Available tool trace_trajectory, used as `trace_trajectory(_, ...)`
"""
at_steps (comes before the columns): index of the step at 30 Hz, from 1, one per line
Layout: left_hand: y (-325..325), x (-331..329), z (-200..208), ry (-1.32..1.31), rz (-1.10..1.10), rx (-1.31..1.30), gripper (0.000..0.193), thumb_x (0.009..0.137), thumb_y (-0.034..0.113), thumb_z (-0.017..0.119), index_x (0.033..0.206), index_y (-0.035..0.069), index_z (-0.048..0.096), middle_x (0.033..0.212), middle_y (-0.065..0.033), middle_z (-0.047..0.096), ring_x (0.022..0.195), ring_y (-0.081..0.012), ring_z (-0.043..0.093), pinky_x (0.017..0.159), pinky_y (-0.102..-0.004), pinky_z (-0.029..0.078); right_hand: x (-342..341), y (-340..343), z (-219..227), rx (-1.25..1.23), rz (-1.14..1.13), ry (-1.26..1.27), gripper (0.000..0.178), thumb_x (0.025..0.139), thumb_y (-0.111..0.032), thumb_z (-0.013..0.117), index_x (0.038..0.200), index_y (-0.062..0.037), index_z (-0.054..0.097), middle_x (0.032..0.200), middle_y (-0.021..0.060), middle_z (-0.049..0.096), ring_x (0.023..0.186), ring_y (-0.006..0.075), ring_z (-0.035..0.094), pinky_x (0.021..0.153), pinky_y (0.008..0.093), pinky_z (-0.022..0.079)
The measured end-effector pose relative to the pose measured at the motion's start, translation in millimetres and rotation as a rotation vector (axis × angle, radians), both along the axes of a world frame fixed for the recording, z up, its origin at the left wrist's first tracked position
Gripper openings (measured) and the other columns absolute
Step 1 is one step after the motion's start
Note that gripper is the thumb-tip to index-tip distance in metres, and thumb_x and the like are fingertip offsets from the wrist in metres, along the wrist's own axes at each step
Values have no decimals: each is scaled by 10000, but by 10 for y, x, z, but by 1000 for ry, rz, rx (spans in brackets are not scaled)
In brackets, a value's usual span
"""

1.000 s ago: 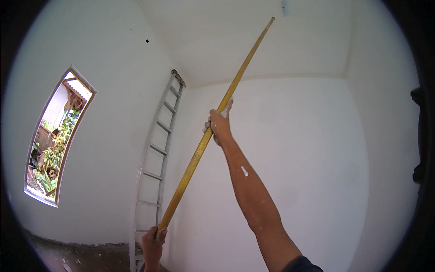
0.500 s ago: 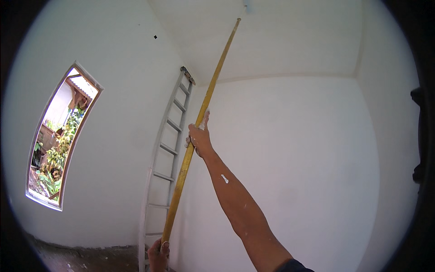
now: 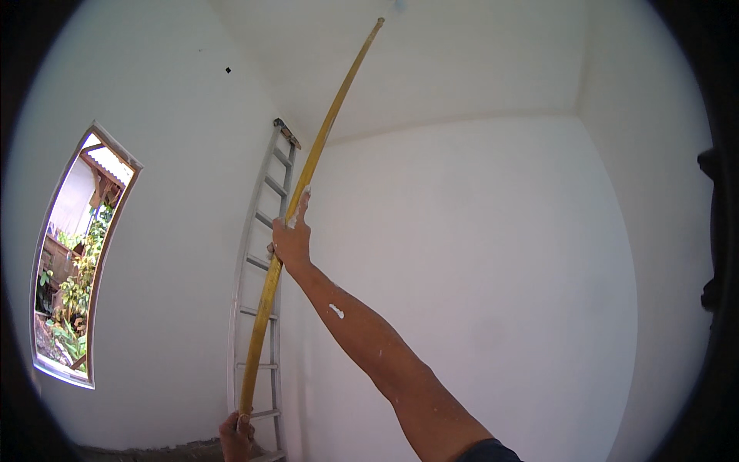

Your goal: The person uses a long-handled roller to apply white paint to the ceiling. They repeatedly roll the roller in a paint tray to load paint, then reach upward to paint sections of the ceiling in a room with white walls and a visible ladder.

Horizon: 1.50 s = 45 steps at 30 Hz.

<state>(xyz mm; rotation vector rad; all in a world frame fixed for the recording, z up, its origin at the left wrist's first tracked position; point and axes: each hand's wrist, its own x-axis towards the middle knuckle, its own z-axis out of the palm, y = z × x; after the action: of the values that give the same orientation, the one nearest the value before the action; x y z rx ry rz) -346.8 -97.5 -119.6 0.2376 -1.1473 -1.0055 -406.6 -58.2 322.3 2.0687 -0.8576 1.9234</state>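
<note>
A long yellow pole [image 3: 264,300] slants up and to the right, its narrow far end pointing at the pale ceiling. Low in the view, my left hand [image 3: 236,436] is closed round the pole's lower part. My right hand [image 3: 292,240] grips it farther up with the arm stretched out, the index finger extended along the shaft. White paint marks that hand and its forearm. I cannot tell whether the far tip touches the ceiling.
A metal ladder [image 3: 240,266] leans against the left wall [image 3: 169,254] behind the pole. That wall has a narrow window opening [image 3: 98,258] with plants outside. Ahead is a white wall [image 3: 462,269], meeting the ceiling [image 3: 477,61]. Dark, rough ground [image 3: 146,454] shows at lower left.
The ladder, window and corner have shifted left in the picture as my view turned right. The pole and both hands also sit farther left, and both hands keep their hold.
</note>
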Motion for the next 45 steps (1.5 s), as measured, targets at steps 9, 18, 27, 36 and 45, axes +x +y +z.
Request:
trace_trajectory(9,341,441,636,-120,-34,-17,440,1023,391,607,1181,-14,670,574,41,463,441,-49,387,397,-236,315,174,896,347,-113,-69,-4,967,936,-103,523,1605,-203,-167,801,160,614,514,219,601,494,366,557)
trace_trajectory(18,1475,1011,1459,-115,63,-87,313,1016,226,631,1189,-31,674,612,26,506,477,-50,414,425,-224,328,337,1870,1279,-283,-43,69,730,965,-140,519,1554,-143,89,798,167,597,607,222,647,600,447,588)
trace_trajectory(27,2710,1443,2069,-100,112,-203,417,1023,344,624,1232,-15,662,654,17,527,520,-49,428,454,-225,349,541,3488,1887,-263,191,23,421,956,-119,511,1295,-90,262,779,93,464,602,202,504,593,427,550)
trace_trajectory(36,2783,1530,2171,-104,21,-290,390,1037,330,601,1173,-29,667,652,40,469,567,-45,400,504,-229,351,685,3737,1756,-203,154,-96,988,948,-99,502,1560,-267,-255,820,124,519,626,220,555,610,438,577)
trace_trajectory(45,1929,2078,1486,-89,198,-92,341,1009,232,630,1185,-57,675,639,20,505,579,-61,440,525,-250,374,1317,2186,1284,-171,215,-47,994,933,-118,534,1600,-238,-192,840,130,571,615,208,589,538,368,565)
